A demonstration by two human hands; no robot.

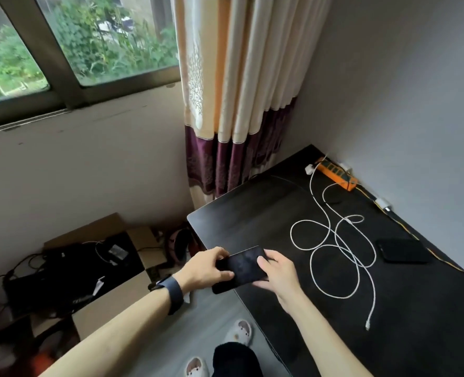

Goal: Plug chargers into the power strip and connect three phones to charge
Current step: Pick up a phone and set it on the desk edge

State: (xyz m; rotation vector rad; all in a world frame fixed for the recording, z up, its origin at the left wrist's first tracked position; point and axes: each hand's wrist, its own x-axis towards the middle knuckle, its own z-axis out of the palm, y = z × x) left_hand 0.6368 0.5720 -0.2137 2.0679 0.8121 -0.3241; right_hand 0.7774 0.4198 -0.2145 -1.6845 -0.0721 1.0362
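A: Which step is this?

B: Connecting a phone. The left hand [209, 268] and right hand [275, 270] both grip one dark phone [246, 265] at centre frame, over the table [252, 221] edge, thumbs pinching its face against curled fingers.

A: Next?

B: Probably free one hand for the white cable [334, 248], whose loose plug [368, 326] lies lower right. The power strip [337, 174] sits upper right.

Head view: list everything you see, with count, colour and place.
held phone: 1, black, over table's near-left corner
second phone: 1, black, on table, right
power strip: 1, orange, table's far corner
charger: 1, white, beside strip's far end
cable: count unclear, white, looped mid-table
table: 1, black, right
curtain: 1, cream and purple, behind table
cardboard box: 1, brown, floor left
slippers: 2, white, floor
left hand: grips held phone
right hand: grips held phone
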